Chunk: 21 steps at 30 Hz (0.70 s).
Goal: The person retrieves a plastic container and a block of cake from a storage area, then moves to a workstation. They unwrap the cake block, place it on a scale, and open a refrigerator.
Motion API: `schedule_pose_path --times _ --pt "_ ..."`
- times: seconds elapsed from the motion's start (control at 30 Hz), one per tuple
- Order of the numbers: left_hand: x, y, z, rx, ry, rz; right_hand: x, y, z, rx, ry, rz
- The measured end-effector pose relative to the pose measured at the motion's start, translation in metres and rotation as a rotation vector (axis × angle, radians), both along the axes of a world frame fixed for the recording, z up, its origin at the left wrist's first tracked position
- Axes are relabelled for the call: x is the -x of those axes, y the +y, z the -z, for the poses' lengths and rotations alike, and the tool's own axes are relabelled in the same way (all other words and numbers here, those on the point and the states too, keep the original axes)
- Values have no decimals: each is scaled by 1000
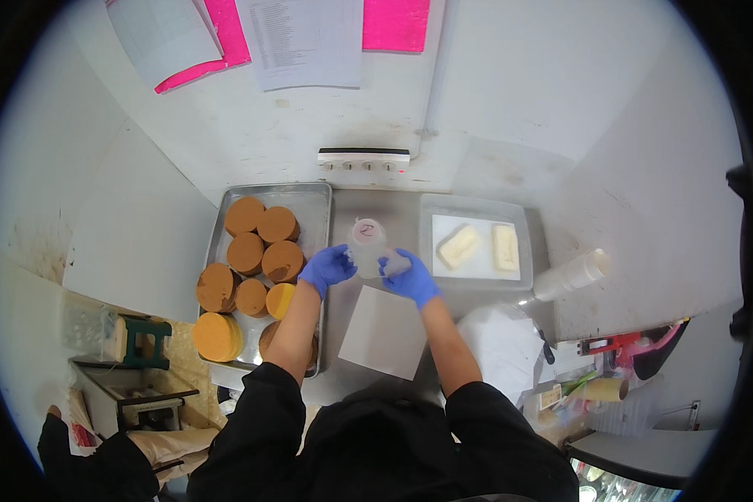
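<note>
In front of me on the metal table stands a small round container (pixel 368 232) with a handwritten mark on its pale pink top. Thin translucent plastic film (pixel 369 267) hangs loosely around it. My left hand (pixel 328 268), in a blue glove, pinches the film at the container's left side. On the other side my right hand (pixel 410 278), also gloved, grips a bunched part of the film. A white square board (pixel 384 332) lies between my forearms, just nearer than the container. Whether the film is a bag or a loose sheet is unclear.
At left, a metal sheet pan (pixel 307 196) bears several round brown and yellow cake layers (pixel 245 253). Rightward, a plastic tub (pixel 477 202) holds two pale yellow blocks (pixel 505 248). Stacked cups (pixel 571 275) lie beside a white plastic bag (pixel 499 345). A power strip (pixel 364 160) runs along the wall.
</note>
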State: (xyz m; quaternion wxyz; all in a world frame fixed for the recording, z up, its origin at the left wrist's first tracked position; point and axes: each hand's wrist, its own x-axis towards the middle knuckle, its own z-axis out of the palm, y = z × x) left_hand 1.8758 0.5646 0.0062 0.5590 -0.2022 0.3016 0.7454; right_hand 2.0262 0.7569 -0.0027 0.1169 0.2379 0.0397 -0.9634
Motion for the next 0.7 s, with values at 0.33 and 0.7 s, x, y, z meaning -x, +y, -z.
schedule_pose_path --times 0.33,0.7 --pt "-6 12 -144 31 833 96 8 4 -42 -670 328 174" --pt "-99 -241 -196 657 1153 -635 -18 13 -156 -62 246 424"
